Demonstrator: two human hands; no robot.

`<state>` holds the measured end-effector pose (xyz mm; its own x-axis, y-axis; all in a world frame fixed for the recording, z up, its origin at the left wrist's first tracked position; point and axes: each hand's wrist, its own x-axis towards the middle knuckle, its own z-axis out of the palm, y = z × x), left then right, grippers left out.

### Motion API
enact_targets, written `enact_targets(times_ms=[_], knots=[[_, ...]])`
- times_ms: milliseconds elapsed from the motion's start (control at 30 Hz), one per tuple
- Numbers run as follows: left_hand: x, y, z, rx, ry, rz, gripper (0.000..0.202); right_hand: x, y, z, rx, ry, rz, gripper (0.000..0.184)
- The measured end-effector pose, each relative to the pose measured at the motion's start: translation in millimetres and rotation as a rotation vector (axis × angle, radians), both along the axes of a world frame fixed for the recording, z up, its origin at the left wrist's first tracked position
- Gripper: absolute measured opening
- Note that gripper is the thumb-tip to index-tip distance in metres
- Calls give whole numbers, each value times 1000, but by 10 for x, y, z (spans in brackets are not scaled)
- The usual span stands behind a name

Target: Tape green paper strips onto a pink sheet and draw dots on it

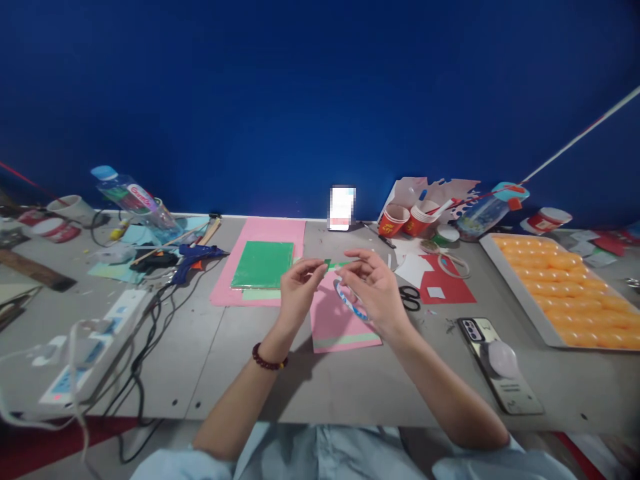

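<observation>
My left hand (301, 285) is closed in a pinch on a small piece of green paper (327, 264), held above the table. Close by on the right, my right hand (373, 288) has its thumb and fingers bent together. A thin blue-and-white ring (356, 311), which looks like a roll of tape, hangs from that hand. Between the fingertips lies a light green strip (340, 265); I cannot tell which hand grips it. Beneath the hands is a pink sheet (345, 333) with a pale green band. Left of them, a green paper pack (263, 265) rests on pink paper (237, 267).
Black scissors (410, 298) and red paper (447, 283) lie right of my hands. Farther right are a phone (500, 367) and a tray of orange balls (565, 290). At left sit a blue glue gun (193, 261) and power strip (95, 350). A lit phone (342, 208) stands behind.
</observation>
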<state>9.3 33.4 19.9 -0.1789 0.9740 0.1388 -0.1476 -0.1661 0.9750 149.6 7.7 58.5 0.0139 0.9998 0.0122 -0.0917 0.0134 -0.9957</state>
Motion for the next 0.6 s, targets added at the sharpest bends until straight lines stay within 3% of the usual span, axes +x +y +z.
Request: enact_targets(times_ms=[233, 600], knots=[[-21, 5, -108, -46, -152, 6, 24, -52, 69, -66, 30, -151, 35, 32], [49, -102, -189, -66, -161, -25, 29, -55, 88, -88, 88, -304, 41, 30]])
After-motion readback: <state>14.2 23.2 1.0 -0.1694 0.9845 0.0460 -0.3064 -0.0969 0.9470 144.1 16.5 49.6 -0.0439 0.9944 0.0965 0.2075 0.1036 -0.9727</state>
